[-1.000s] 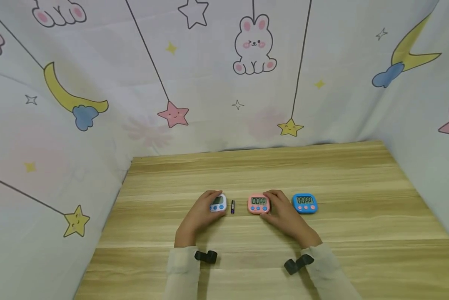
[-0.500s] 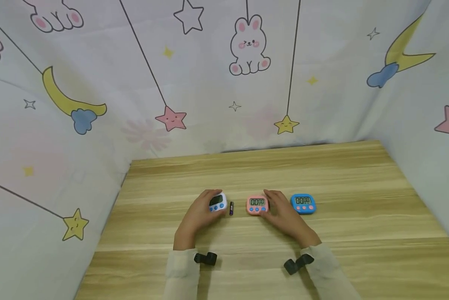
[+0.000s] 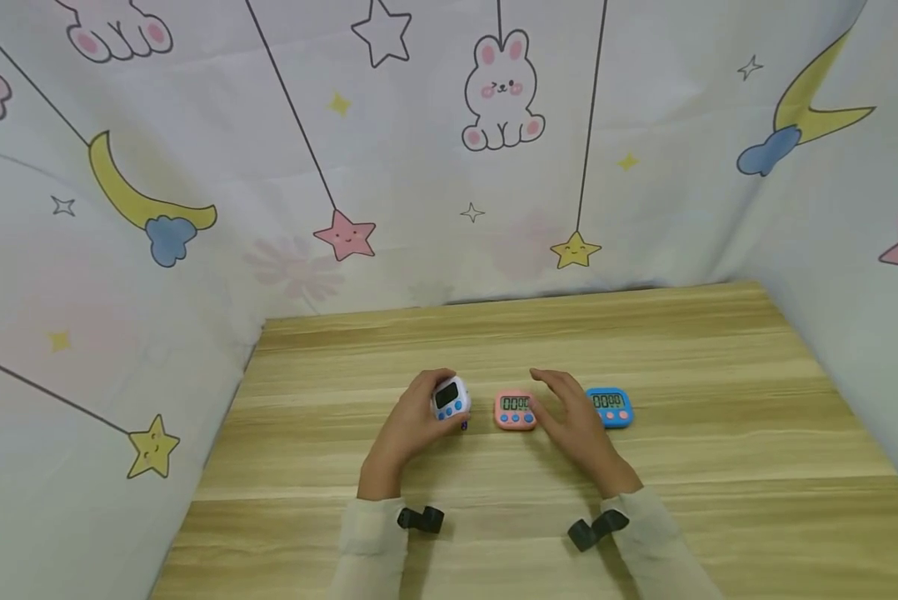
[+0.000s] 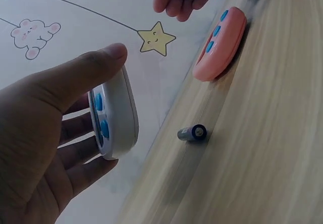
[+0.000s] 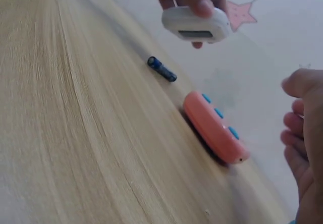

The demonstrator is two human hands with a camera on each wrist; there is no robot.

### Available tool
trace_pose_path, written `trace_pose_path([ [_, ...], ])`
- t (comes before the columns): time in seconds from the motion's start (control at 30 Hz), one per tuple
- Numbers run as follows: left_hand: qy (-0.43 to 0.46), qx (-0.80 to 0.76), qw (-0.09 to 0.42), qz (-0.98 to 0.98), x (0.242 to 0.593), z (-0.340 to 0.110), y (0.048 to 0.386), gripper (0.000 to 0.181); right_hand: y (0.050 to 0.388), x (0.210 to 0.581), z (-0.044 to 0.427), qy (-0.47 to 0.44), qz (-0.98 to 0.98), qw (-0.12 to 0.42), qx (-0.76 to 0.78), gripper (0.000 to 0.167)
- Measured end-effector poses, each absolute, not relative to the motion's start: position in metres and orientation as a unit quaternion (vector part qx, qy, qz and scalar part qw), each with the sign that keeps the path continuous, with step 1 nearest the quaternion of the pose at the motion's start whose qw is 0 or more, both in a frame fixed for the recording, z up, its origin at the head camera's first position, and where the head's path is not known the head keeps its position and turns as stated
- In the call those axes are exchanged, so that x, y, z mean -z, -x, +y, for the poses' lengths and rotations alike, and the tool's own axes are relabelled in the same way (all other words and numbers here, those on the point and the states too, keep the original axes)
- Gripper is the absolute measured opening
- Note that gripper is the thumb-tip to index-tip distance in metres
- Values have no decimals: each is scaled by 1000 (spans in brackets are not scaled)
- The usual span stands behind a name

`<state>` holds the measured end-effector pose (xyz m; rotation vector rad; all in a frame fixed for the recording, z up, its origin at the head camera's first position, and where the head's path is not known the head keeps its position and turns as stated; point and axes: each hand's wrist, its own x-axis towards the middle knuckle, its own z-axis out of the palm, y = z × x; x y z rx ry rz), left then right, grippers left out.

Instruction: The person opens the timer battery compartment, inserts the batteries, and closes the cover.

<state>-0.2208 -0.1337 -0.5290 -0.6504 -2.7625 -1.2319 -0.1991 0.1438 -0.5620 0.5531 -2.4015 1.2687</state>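
Held above the table by my left hand (image 3: 415,418) is a white digital timer (image 3: 451,399) with blue buttons and a blank screen, thumb on one edge and fingers on the other. In the left wrist view the timer (image 4: 118,115) is clearly off the wood. A small dark battery (image 4: 193,132) lies under it, mostly hidden in the head view. My right hand (image 3: 578,429) hovers with fingers spread beside a pink timer (image 3: 514,410), holding nothing. The pink timer (image 5: 214,127) lies on the table in the right wrist view, apart from the hand.
A blue timer (image 3: 611,407) with pink buttons lies right of the pink one, partly behind my right hand. The wooden table (image 3: 329,350) meets a white cloth backdrop (image 3: 419,167) with printed stars and rabbits at the back and sides.
My left hand has lifted the white timer off the table and carried it right, over the battery. The right hand has let go of the pink timer and risen slightly.
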Motion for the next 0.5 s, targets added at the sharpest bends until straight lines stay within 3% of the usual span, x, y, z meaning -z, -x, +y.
trace_pose_path([
  [0.23, 257, 424, 58, -866, 525, -119, 215, 74, 197, 558, 135, -209, -841, 168, -470, 42],
  [0.5, 309, 412, 83, -853, 525, -96, 211, 65, 190, 544, 124, -179, -863, 115, -458, 48],
])
